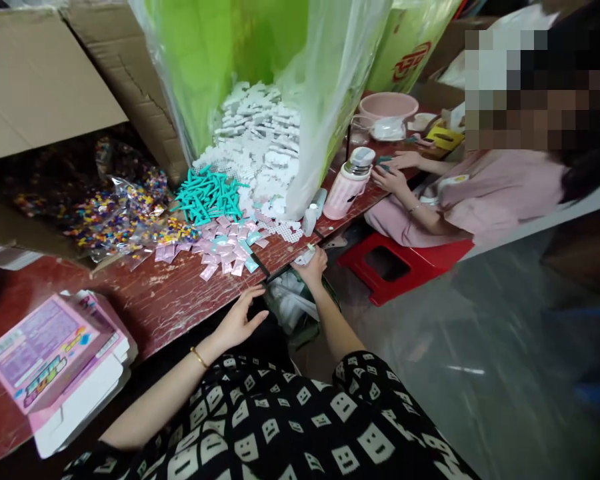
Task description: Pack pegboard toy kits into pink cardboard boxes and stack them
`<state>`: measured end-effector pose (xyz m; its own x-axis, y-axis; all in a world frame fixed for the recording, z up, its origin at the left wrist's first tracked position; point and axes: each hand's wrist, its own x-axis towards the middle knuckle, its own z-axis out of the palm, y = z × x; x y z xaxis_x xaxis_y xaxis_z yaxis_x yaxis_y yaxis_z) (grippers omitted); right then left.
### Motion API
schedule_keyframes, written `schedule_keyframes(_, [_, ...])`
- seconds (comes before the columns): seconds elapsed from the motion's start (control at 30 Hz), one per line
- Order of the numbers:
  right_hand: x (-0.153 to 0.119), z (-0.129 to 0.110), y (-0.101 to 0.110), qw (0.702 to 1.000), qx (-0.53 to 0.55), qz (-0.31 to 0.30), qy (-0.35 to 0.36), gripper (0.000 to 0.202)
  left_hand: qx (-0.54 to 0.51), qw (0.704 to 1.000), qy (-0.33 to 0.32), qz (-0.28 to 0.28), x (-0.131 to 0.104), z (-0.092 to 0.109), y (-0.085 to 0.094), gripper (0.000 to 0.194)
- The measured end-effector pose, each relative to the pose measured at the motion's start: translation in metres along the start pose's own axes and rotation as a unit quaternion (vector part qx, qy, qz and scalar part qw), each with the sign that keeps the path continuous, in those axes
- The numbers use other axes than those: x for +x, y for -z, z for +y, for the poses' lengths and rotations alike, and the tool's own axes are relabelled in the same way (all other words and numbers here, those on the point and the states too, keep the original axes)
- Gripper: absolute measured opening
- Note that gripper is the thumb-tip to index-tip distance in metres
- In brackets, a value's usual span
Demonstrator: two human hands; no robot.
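My left hand (239,321) hovers at the table's front edge, thumb spread from the fingers, with nothing in it. Beyond the edge, my right hand (314,265) is closed around a small white piece (305,256); its exact kind I cannot make out. Close by on the table lie small pink and light-blue packets (226,250). Behind them is a heap of teal sticks (210,197). White perforated boards (267,157) pile up out of a clear plastic-lined green bag. A small whitish bottle (311,219) stands near my right hand.
Left, a cardboard box (35,73) holds bags of colourful beads (125,203). Pink printed boxes (55,353) are stacked at the front left. A pink thermos (350,183) stands right, before a pink basin (389,107). A co-worker sits on a red stool (405,263).
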<state>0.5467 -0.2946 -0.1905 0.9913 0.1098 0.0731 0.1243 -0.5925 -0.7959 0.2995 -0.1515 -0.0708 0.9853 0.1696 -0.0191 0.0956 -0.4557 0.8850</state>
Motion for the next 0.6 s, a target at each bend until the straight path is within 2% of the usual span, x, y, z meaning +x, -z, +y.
schedule_keyframes(0.1, [0.004, 0.009, -0.005, 0.999, 0.032, 0.007, 0.009, 0.102, -0.055, 0.996, 0.055, -0.034, 0.027, -0.018, -0.026, 0.041])
schedule_keyframes(0.17, [0.006, 0.014, -0.006, 0.998, 0.052, 0.007, 0.021, 0.102, -0.072, 0.993, 0.085, -0.046, 0.053, -0.026, -0.044, 0.047])
schedule_keyframes(0.33, [0.008, 0.017, -0.008, 0.995, 0.095, 0.002, 0.014, 0.105, -0.038, 0.994, 0.097, -0.016, 0.115, -0.035, -0.088, 0.071])
schedule_keyframes(0.47, [0.006, 0.014, -0.009, 0.993, 0.114, 0.006, -0.012, 0.101, 0.025, 0.995, 0.090, 0.022, 0.140, -0.040, -0.114, 0.078])
schedule_keyframes(0.6, [0.004, 0.015, -0.011, 0.992, 0.128, 0.015, -0.008, 0.099, 0.078, 0.992, 0.090, 0.040, 0.153, -0.052, -0.121, 0.072])
